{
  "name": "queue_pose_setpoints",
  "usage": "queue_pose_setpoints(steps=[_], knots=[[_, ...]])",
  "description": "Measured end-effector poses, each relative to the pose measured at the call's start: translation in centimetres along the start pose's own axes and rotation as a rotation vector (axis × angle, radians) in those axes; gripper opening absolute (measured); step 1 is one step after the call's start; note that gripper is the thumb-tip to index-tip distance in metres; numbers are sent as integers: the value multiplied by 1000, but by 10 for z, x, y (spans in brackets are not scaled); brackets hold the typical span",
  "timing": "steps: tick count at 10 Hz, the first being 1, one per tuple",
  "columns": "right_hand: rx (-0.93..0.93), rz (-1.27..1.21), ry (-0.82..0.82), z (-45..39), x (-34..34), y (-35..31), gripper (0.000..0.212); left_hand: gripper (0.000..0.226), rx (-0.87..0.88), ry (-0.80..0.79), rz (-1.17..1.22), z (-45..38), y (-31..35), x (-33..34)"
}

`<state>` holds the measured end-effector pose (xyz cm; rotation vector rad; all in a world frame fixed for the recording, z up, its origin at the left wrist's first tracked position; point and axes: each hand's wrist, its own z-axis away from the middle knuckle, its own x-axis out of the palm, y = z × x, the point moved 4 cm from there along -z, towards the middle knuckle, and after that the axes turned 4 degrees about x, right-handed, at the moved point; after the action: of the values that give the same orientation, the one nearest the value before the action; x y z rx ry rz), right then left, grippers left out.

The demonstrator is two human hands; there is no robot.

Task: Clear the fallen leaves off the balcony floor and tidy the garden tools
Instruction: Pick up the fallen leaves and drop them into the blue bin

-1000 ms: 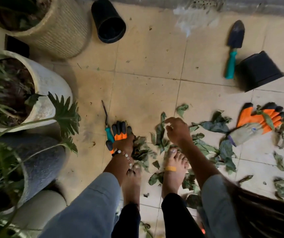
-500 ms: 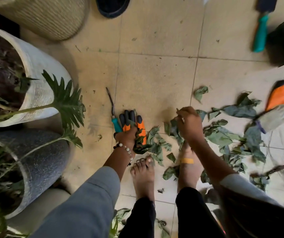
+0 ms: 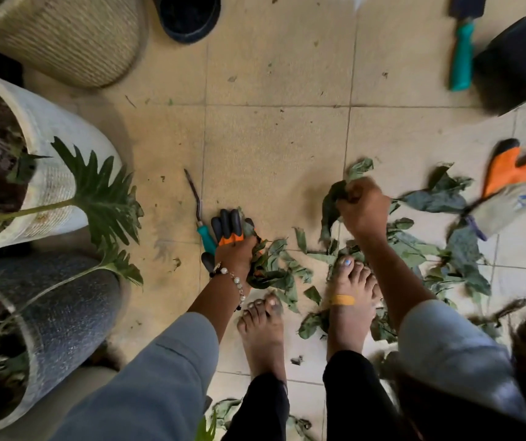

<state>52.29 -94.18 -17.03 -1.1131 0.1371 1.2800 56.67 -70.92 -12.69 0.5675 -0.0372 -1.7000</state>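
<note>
Green fallen leaves [image 3: 414, 249] lie scattered on the tiled floor around my bare feet. My left hand [image 3: 236, 257] grips an orange and black garden glove [image 3: 228, 227], a teal-handled weeder [image 3: 199, 218] and a bunch of leaves together. My right hand [image 3: 363, 208] is curled round a large dark leaf [image 3: 330, 208] lifted from the pile. A second orange and grey glove [image 3: 510, 189] lies on the floor at the right. A teal-handled trowel [image 3: 462, 55] lies at the top right.
A white planter [image 3: 55, 173] and a grey planter [image 3: 64, 316] stand at the left, a woven basket pot [image 3: 74, 36] at the top left. A black pot [image 3: 188, 14] lies at the top, another black pot [image 3: 519, 58] at the top right.
The view has moved closer and to the left. My right hand has closed on a large leaf and lifted it. My left hand has gathered more leaves against the glove.
</note>
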Motion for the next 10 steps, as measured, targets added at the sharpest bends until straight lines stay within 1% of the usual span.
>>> queue_pose_setpoints(steps=[1, 2, 3, 4, 5, 6, 7, 8, 9, 10], knots=[[88, -60, 7, -37, -21, 2, 59, 67, -12, -92, 187, -53, -19, 7], [4, 178, -62, -52, -18, -4, 61, 75, 55, -124, 183, -79, -30, 7], [-153, 504, -99, -61, -3, -2, 38, 78, 86, -103, 177, -80, -20, 11], [-177, 561, -67, -58, 2, 6, 25, 35, 33, -96, 156, -55, 1, 10], [-126, 426, -51, -53, -4, 21, 22, 43, 10, -127, 219, -47, 0, 12], [-82, 258, -22, -37, -14, 20, 22, 63, 66, -57, 259, -59, -4, 8], [-141, 332, -46, 3, -16, 18, 21, 96, 83, -119, 173, -100, -40, 11], [-195, 501, -184, 20, -1, 31, 27, 87, 95, -151, 94, -92, -33, 14], [-256, 655, -235, 26, 16, 46, 25, 79, 108, -156, 63, -44, 1, 21], [-324, 707, -225, 24, 19, 44, 24, 69, 118, -165, 63, -36, 7, 27]])
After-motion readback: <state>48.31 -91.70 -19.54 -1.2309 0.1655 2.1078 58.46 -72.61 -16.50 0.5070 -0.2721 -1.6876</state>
